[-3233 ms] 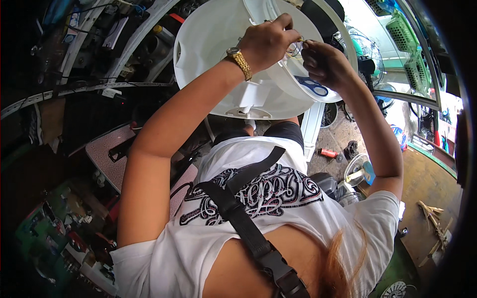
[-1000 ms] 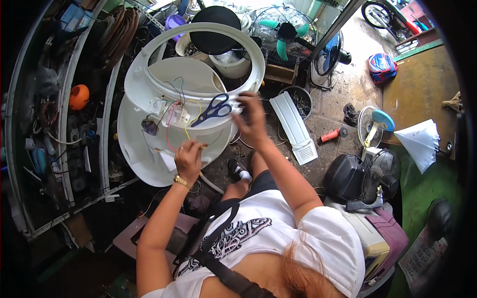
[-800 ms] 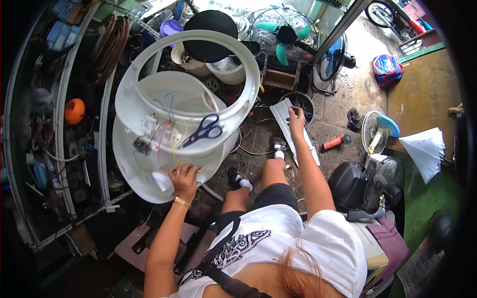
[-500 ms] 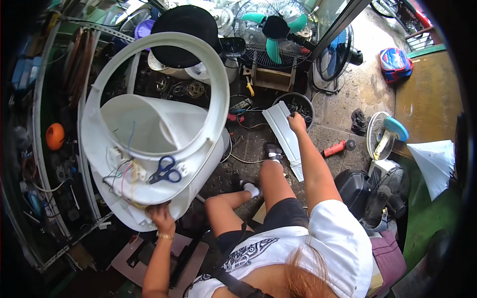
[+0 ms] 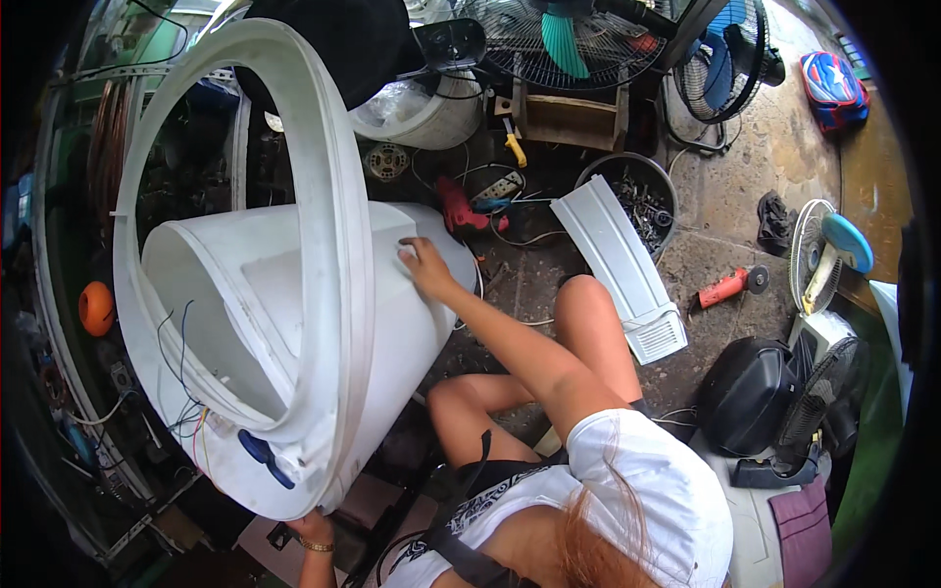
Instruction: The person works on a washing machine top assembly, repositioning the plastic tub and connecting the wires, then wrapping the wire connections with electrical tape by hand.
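Note:
A large white plastic washing machine body [image 5: 412, 284] leans tilted before me, its broad ring-shaped top [image 5: 338, 245] facing left. My left hand [image 5: 316, 527] is closed on the lower edge of that top, its fingertips partly hidden. My right hand [image 5: 427, 269] rests on the body's side with fingers spread, holding nothing. Blue-handled scissors [image 5: 267, 459] lie on the panel at the ring's lower end, beside loose thin coloured wires [image 5: 186, 412]. A white vented panel [image 5: 622, 265] lies on the floor to the right, against a bucket of small parts [image 5: 642, 201].
A red angle grinder [image 5: 725, 286] and a small fan [image 5: 818, 255] are at right. A red power tool [image 5: 461, 206] and a yellow-handled tool [image 5: 515, 147] lie beyond the body. Metal shelving [image 5: 59, 294] stands left; a large fan [image 5: 564, 44] is at the back.
My right hand has let go of the vented panel and moved left onto the washing machine body. The body has tipped and turned, and the scissors have shifted down-left with it.

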A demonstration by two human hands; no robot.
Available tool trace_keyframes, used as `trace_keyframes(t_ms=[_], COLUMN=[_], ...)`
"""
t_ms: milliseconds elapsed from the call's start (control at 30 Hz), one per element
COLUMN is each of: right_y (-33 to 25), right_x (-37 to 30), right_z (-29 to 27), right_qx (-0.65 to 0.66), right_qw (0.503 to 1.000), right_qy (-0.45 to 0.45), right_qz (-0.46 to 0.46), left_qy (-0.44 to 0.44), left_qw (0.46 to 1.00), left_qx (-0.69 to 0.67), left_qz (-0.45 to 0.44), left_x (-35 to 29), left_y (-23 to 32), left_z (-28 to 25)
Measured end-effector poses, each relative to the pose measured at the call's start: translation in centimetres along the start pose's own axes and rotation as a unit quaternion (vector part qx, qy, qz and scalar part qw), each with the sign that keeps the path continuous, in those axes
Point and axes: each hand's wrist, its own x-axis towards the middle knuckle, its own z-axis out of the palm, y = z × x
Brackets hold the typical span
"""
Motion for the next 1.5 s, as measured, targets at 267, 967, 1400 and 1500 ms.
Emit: trace_keyframes(t_ms=[267, 967, 1400, 1500], right_y=[-8.3, -33.0, -34.9, -33.7], right_x=[-8.1, -11.8, -10.6, -11.4], right_z=[-5.8, -1.5, 0.8, -1.0], right_qx=[0.219, -0.058, -0.556, -0.567], right_qw=[0.949, 0.99, 0.828, 0.823], right_qy=[-0.079, 0.124, 0.033, 0.028], right_qz=[0.214, -0.044, 0.065, 0.014], left_qy=[-0.142, -0.326, -0.263, -0.227], left_qw=[0.98, 0.919, 0.821, 0.923], left_qx=[0.117, -0.14, -0.326, -0.091], left_qz=[-0.077, 0.17, -0.389, -0.296], left_x=[-0.6, 11.9, 18.8, 17.6], left_y=[-2.0, -3.3, -28.1, -24.7], left_z=[-1.9, -12.5, -13.8, -13.2])
